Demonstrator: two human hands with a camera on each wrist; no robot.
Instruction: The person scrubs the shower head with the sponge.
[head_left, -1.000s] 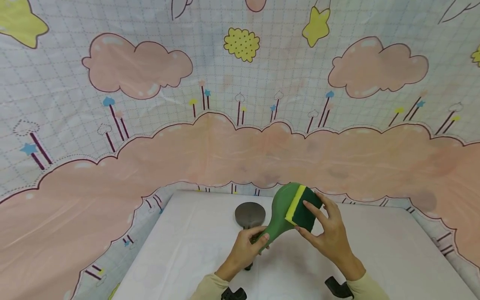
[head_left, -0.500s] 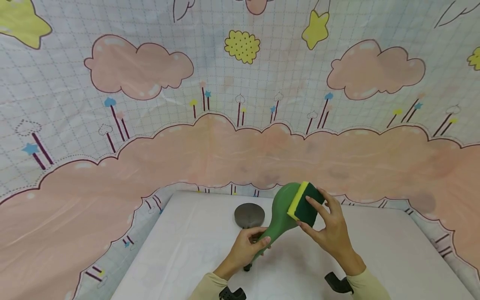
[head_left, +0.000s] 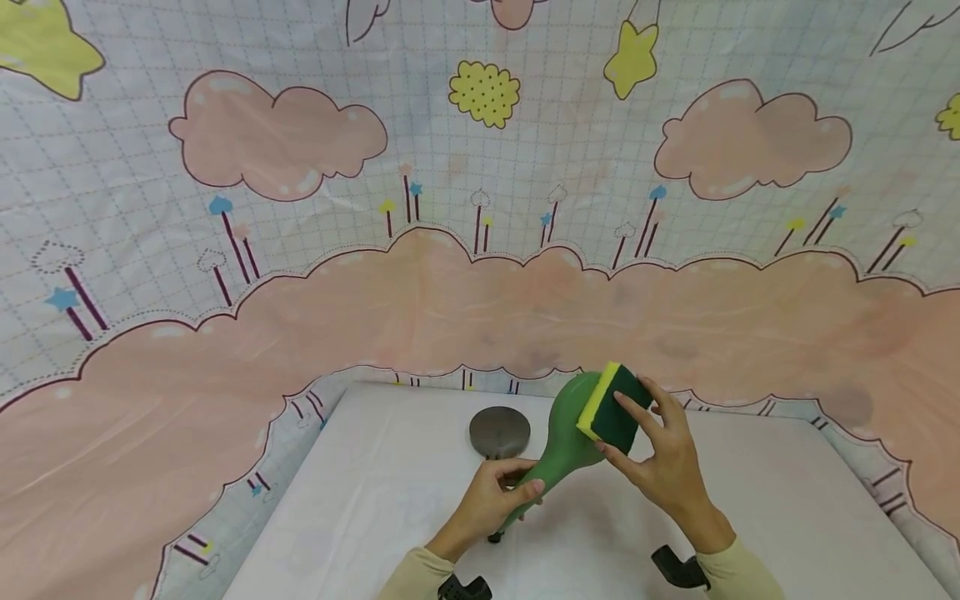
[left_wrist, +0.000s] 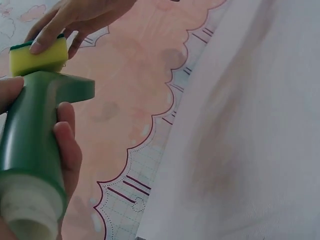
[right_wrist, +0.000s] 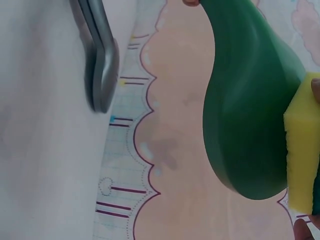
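My left hand (head_left: 491, 504) grips the narrow handle end of a green ladle-shaped plastic vessel (head_left: 573, 429), held tilted above the table. In the left wrist view, the vessel's (left_wrist: 37, 125) near end shows a pale, round opening. A sponge (head_left: 615, 408), yellow with a dark green scouring side, is pinched between the thumb and fingers of my right hand (head_left: 667, 467). The yellow side of the sponge (right_wrist: 302, 150) lies against the vessel's rounded wide part in the right wrist view.
Behind the left hand lies a dark grey, round-headed utensil (head_left: 500, 432) with a black handle tip showing below, like a small pan. A white table (head_left: 360, 500) spreads underneath. A cloth (head_left: 480, 308) printed with clouds and stars hangs behind it.
The sponge has shifted slightly right and up along the vessel's wide part. The vessel has dipped a little. Both hands keep their hold.
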